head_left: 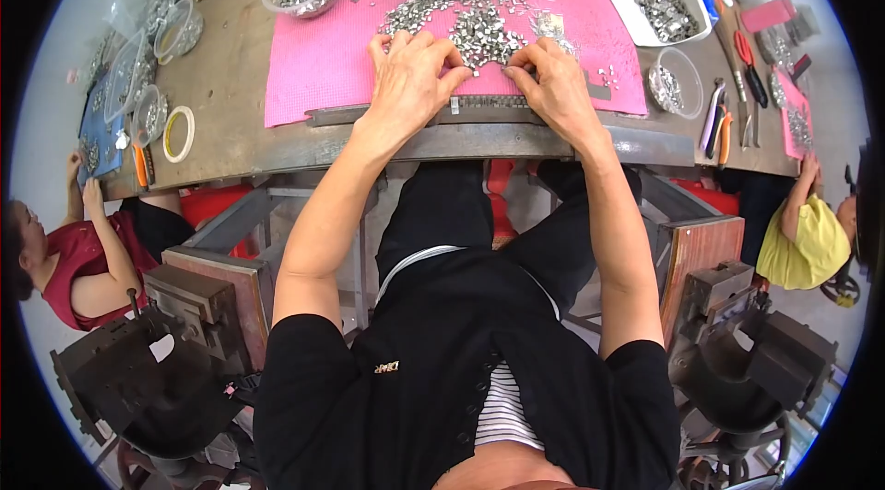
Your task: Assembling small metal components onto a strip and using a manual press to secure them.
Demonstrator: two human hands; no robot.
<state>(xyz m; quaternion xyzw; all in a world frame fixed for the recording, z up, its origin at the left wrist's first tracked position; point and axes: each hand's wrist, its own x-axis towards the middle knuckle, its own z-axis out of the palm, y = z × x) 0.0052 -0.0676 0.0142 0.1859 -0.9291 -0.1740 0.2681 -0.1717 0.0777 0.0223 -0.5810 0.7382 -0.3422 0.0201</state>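
Picking through small metal pieces near the middle of the pink mat seems the step in hand; the next move likely calls for a fine pinch. Over the mat, left hand and right hand curl, thumbs close to forefingers (whether either grips a piece, I cannot tell).
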